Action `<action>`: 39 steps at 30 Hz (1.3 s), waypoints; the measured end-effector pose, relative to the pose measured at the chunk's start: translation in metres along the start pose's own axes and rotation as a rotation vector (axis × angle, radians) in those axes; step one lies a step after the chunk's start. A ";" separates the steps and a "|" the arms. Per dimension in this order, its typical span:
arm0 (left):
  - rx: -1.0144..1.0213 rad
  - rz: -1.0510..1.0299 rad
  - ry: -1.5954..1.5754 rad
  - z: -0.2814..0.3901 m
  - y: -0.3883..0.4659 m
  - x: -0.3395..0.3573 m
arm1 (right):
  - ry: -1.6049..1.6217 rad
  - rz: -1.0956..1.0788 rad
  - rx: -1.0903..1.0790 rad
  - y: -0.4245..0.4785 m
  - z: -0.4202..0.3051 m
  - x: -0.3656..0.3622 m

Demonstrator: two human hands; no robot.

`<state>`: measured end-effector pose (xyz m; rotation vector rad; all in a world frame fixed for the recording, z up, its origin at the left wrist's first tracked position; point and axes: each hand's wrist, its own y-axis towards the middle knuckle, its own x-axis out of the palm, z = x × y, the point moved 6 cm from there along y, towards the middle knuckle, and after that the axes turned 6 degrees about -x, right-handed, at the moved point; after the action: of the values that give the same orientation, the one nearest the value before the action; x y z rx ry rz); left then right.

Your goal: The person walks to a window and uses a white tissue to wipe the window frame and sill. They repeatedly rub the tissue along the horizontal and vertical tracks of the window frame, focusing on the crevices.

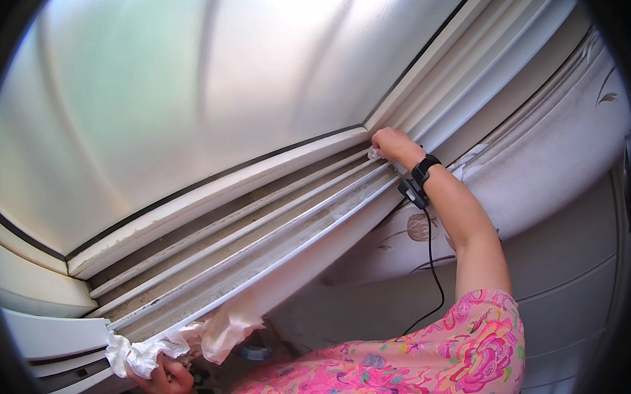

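A sliding-window track with white raised rails crosses the view, dusty and grimy in its channels. At its right end, beside the corner of the window frame, my right hand pinches a small white tissue down against the rails. My left hand, at the lower left, grips a crumpled white tissue by the track's outer edge. More crumpled paper hangs just to the right of that hand, and what holds it there is hidden.
A frosted window pane rises behind the track, and a white sash stands at the left end. Patterned fabric lies to the right. A black cable runs down from a device at my right wrist.
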<state>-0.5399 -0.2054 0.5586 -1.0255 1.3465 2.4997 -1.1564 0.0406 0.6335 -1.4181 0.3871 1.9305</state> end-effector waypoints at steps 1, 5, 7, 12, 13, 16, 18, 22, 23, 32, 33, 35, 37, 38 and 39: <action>0.002 -0.002 0.000 0.001 0.001 0.000 | -0.092 0.029 0.005 0.002 0.004 0.009; 0.000 0.011 0.041 0.002 0.002 -0.001 | -0.205 0.042 0.020 0.007 0.003 0.018; 0.010 0.014 0.058 0.002 0.000 -0.003 | -0.187 0.025 -0.002 0.008 -0.008 0.012; 0.003 0.014 0.047 0.005 0.003 -0.002 | -0.107 -0.004 0.022 0.014 -0.001 0.017; 0.002 0.013 0.048 0.005 0.003 -0.001 | -0.066 -0.003 0.036 0.013 0.001 0.019; -0.010 0.013 0.063 0.006 0.002 -0.002 | 0.079 -0.024 0.059 0.013 0.000 0.020; -0.019 0.009 0.053 0.005 0.002 -0.002 | 0.157 -0.010 0.051 0.014 -0.002 0.019; -0.044 -0.007 0.029 0.004 0.000 -0.003 | 0.227 0.051 0.016 0.010 -0.008 0.026; -0.056 0.001 0.031 0.005 0.001 -0.002 | 0.229 0.065 0.010 0.010 -0.009 0.025; -0.098 -0.039 -0.085 0.009 0.006 -0.003 | 0.385 0.058 -0.065 -0.005 -0.074 -0.010; -0.078 -0.022 -0.089 0.010 0.007 -0.003 | 0.378 0.064 -0.086 -0.006 -0.084 -0.013; -0.077 -0.033 -0.063 0.009 0.006 -0.002 | 0.358 0.076 -0.123 -0.008 -0.103 -0.019; -0.082 -0.032 -0.071 0.008 0.005 -0.002 | 0.381 0.068 -0.154 -0.012 -0.123 -0.027; -0.074 -0.026 -0.073 0.009 0.006 -0.002 | 0.394 0.064 -0.170 -0.013 -0.135 -0.031; -0.064 -0.019 -0.081 0.011 0.008 -0.003 | 0.385 0.074 -0.205 -0.017 -0.148 -0.039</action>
<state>-0.5464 -0.2012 0.5695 -0.9328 1.2362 2.5563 -1.0336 -0.0515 0.6198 -1.9442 0.4323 1.7900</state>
